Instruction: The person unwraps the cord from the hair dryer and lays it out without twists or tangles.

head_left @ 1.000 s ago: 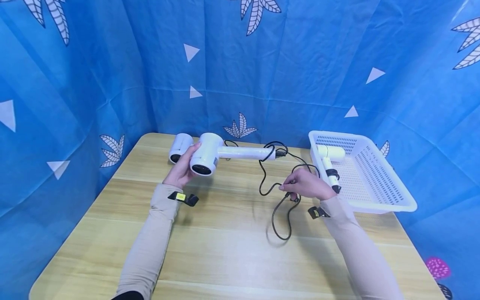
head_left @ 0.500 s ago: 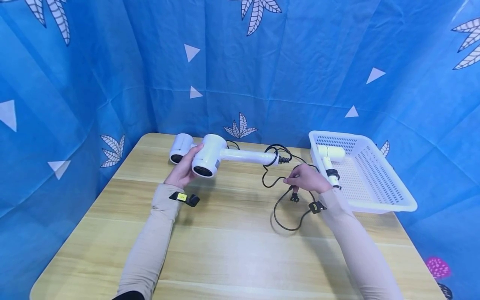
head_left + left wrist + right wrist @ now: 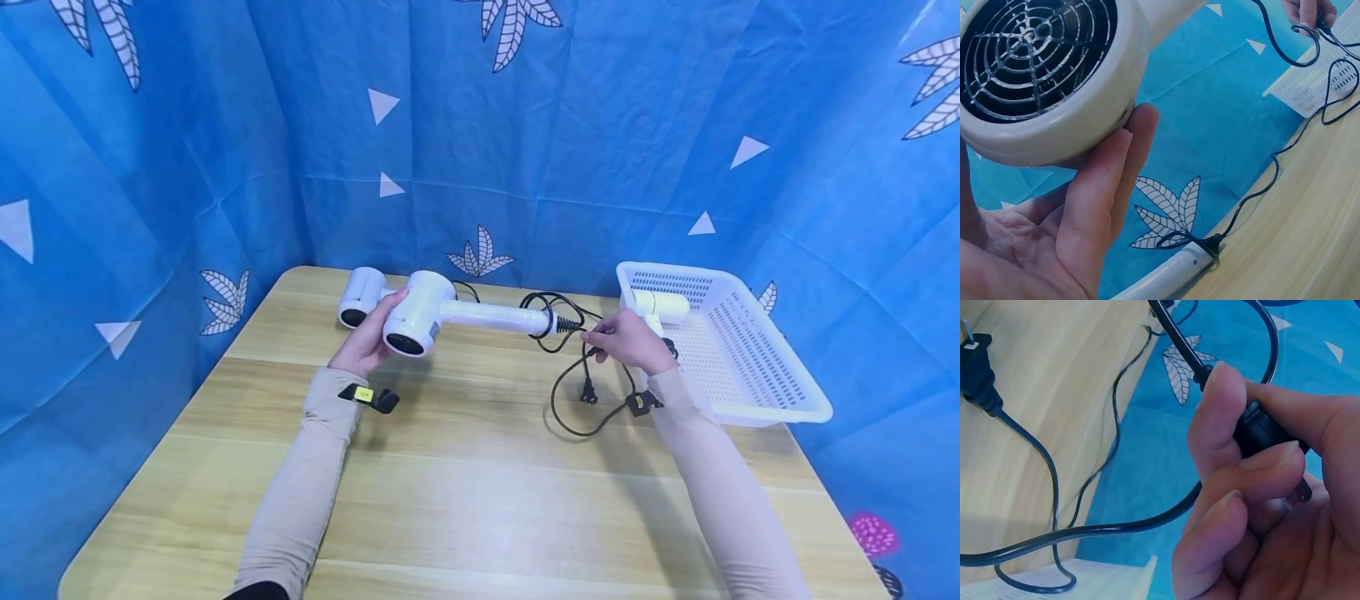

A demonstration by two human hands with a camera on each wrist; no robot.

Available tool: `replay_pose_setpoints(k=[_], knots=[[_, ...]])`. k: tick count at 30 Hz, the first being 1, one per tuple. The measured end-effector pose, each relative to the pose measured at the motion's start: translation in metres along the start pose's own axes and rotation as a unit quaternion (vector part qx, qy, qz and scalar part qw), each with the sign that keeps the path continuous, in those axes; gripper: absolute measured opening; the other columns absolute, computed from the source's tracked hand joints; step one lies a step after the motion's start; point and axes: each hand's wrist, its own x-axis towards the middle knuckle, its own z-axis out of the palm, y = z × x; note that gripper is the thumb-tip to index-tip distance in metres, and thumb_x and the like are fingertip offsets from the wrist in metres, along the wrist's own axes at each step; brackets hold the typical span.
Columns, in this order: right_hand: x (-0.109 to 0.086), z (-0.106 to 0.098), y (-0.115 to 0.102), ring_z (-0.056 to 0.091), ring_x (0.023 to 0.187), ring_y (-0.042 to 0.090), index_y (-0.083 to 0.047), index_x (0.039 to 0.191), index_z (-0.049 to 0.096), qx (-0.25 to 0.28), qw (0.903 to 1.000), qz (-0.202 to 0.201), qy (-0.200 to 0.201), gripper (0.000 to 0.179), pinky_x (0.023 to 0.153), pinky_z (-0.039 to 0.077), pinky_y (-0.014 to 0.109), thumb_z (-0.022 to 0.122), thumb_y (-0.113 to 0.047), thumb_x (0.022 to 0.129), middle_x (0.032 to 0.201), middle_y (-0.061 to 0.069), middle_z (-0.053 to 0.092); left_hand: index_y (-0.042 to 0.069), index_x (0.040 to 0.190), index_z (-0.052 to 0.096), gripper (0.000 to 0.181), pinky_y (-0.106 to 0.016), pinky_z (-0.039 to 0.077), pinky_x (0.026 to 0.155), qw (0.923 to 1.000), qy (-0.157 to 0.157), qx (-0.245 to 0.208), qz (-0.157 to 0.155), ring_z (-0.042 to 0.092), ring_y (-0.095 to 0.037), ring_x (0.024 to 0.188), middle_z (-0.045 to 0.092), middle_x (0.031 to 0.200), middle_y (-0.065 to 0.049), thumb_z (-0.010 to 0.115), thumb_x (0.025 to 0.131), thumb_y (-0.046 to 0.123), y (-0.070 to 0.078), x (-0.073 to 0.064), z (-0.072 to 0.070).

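Note:
My left hand [image 3: 367, 340] holds a white hair dryer [image 3: 420, 312] by its barrel, the handle pointing right. The grille [image 3: 1035, 56] of its barrel fills the upper left of the left wrist view. Loops of black cord [image 3: 551, 307] hang around the handle's end. With curled fingers, my right hand [image 3: 628, 340] grips a black plug [image 3: 1263, 431], its prongs partly hidden by the fingers. Another black plug [image 3: 588, 392] is below that hand, its prongs showing in the right wrist view. A second white hair dryer [image 3: 363, 296] lies behind my left hand.
A white perforated basket [image 3: 780, 350] stands at the right of the wooden table [image 3: 450, 500], with a smaller white hair dryer [image 3: 663, 306] inside. A thin cord [image 3: 1275, 159] runs along the table's back edge. Blue curtain [image 3: 480, 125] surrounds the table.
My right hand has moved away from me and slightly right, pulling the cord loop up. The other plug now shows fully below it. The held hair dryer has shifted slightly right.

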Motion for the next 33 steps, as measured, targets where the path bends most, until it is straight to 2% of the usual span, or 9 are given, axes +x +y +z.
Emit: replay_pose_setpoints(k=[4, 9, 15, 18, 21, 26, 30, 33], knots=[[-0.002, -0.009, 0.0, 0.063, 0.064, 0.013, 0.0, 0.102, 0.077, 0.019, 0.9996, 0.002, 0.019, 0.03, 0.059, 0.045, 0.028, 0.067, -0.027, 0.101, 0.07, 0.008, 0.074, 0.018, 0.138, 0.047, 0.058, -0.021, 0.057, 0.081, 1.0, 0.003, 0.002, -0.004, 0.069, -0.007, 0.097, 0.073, 0.106, 0.007, 0.062, 0.097, 0.056, -0.001, 0.001, -0.001], [-0.004, -0.023, 0.0, 0.055, 0.065, 0.012, 0.0, 0.105, 0.078, 0.021, 0.9987, 0.007, 0.046, 0.032, 0.061, 0.041, 0.029, 0.065, -0.03, 0.102, 0.067, 0.003, 0.074, 0.018, 0.135, 0.049, 0.055, -0.02, 0.056, 0.079, 0.9999, -0.001, 0.01, -0.005, 0.069, -0.006, 0.095, 0.074, 0.104, 0.007, 0.061, 0.097, 0.056, -0.001, 0.0, 0.001], [-0.008, -0.039, -0.004, 0.06, 0.074, 0.016, -0.001, 0.106, 0.077, 0.024, 0.9959, 0.022, 0.084, 0.037, 0.058, 0.039, 0.031, 0.064, -0.035, 0.102, 0.068, 0.0, 0.075, 0.018, 0.133, 0.049, 0.053, -0.018, 0.057, 0.076, 0.9998, 0.001, 0.018, -0.013, 0.07, -0.005, 0.092, 0.074, 0.102, 0.007, 0.061, 0.097, 0.056, -0.002, 0.0, 0.001], [-0.009, -0.045, -0.007, 0.05, 0.06, 0.012, -0.002, 0.106, 0.077, 0.035, 0.993, 0.025, 0.11, 0.04, 0.05, 0.032, 0.03, 0.063, -0.039, 0.102, 0.066, -0.004, 0.074, 0.019, 0.133, 0.049, 0.053, -0.019, 0.057, 0.076, 0.9996, 0.002, 0.024, -0.017, 0.07, -0.006, 0.092, 0.074, 0.103, 0.007, 0.061, 0.097, 0.056, -0.003, 0.001, 0.0], [-0.01, -0.05, -0.011, 0.043, 0.055, 0.008, -0.001, 0.108, 0.077, 0.057, 0.9893, 0.021, 0.133, 0.043, 0.05, 0.029, 0.03, 0.064, -0.04, 0.102, 0.066, -0.003, 0.074, 0.018, 0.136, 0.048, 0.055, -0.019, 0.057, 0.078, 0.9993, -0.002, 0.034, -0.016, 0.07, -0.006, 0.093, 0.073, 0.103, 0.007, 0.06, 0.098, 0.056, -0.003, 0.001, 0.0], [-0.011, -0.057, -0.021, 0.059, 0.064, 0.004, 0.003, 0.11, 0.076, 0.115, 0.9792, 0.006, 0.167, 0.04, 0.058, 0.037, 0.026, 0.063, -0.034, 0.103, 0.067, -0.004, 0.075, 0.014, 0.144, 0.044, 0.062, -0.022, 0.058, 0.081, 0.9986, -0.013, 0.049, -0.014, 0.07, -0.007, 0.095, 0.072, 0.106, 0.006, 0.058, 0.1, 0.054, -0.004, 0.002, 0.003], [-0.012, -0.061, -0.03, 0.063, 0.06, 0.003, 0.004, 0.11, 0.076, 0.143, 0.9687, -0.019, 0.202, 0.037, 0.05, 0.034, 0.024, 0.063, -0.029, 0.103, 0.064, -0.014, 0.071, 0.01, 0.15, 0.039, 0.067, -0.024, 0.059, 0.084, 0.9981, -0.025, 0.054, -0.015, 0.07, -0.008, 0.098, 0.071, 0.108, 0.005, 0.056, 0.102, 0.053, -0.005, 0.002, 0.003], [-0.013, -0.065, -0.039, 0.066, 0.061, 0.0, 0.005, 0.112, 0.076, 0.159, 0.9627, -0.032, 0.217, 0.039, 0.05, 0.037, 0.022, 0.066, -0.031, 0.101, 0.064, -0.021, 0.07, 0.009, 0.151, 0.038, 0.067, -0.023, 0.059, 0.085, 0.9979, -0.031, 0.055, -0.015, 0.071, -0.008, 0.098, 0.072, 0.108, 0.005, 0.056, 0.102, 0.052, -0.006, 0.002, 0.003]])
